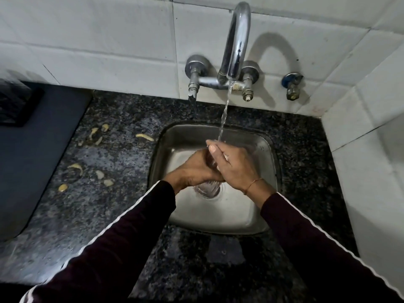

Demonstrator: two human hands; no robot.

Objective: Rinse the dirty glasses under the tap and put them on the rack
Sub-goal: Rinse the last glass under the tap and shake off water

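A clear ribbed glass (206, 190) is held over the steel sink (236, 217), tilted with its base toward me. My left hand (195, 169) grips its side. My right hand (231, 164) lies over its upper end, fingers stretched toward the rim, which is hidden behind the hands. Water runs from the chrome tap (236, 47) in a thin stream (224, 115) and lands at the tips of my right fingers.
Dark speckled granite counter (122, 193) surrounds the sink, with several yellowish food scraps (75, 167) to the left. A dark blue-grey mat or tray (32, 154) lies at the far left. White tiled walls stand behind and to the right, with a small side valve (291, 86).
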